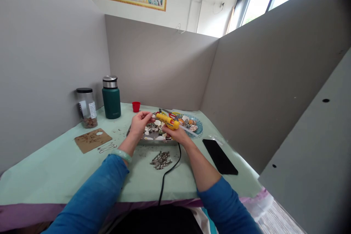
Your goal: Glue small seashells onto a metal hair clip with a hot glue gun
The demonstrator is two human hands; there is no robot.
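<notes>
A yellow hot glue gun (168, 121) is gripped in my right hand (177, 134), its nozzle facing left and a clear glue stick (189, 131) poking out of its back. My left hand (140, 123) is closed in a pinch right by the nozzle; the small thing between its fingertips is too small to make out. Both hands are above a metal tray (159, 142) that holds several seashells (150, 128). In front of the tray lies a heap of small metal clips (161, 160). The gun's black cord (163, 179) runs down to the table's front edge.
Behind the right hand is a blue plate (200, 126) with shells, beside scissors or pliers with red and yellow handles. A black phone-like slab (221, 156) lies right. Leftward stand a green bottle (111, 102), a jar (87, 108), a red cup (136, 106) and a brown board (93, 140).
</notes>
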